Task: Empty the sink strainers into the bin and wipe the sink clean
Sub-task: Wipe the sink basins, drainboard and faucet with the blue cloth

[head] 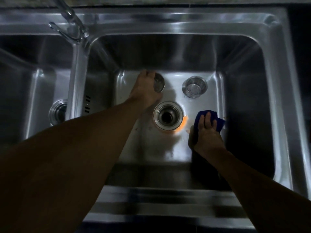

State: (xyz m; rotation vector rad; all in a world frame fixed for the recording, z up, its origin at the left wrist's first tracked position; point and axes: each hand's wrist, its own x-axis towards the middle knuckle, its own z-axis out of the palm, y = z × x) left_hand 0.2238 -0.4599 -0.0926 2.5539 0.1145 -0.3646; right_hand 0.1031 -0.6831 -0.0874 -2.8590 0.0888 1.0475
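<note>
left hand (145, 91) curled round strainer (159, 84) by far sink wall (168, 56), right hand (206, 133) flat-fingered on blue cloth (212, 117) beside drain (168, 115)

Dim overall; light pools on the sink floor (170, 148), glaring softly off the steel. Near forearms sit in deep shadow. Edges bow from wide-angle distortion, and the tap (70, 21) looks blurred.

two long bare forearms (80, 145), bare left hand (144, 91), bare right hand (207, 134), all dim in shadow
</note>
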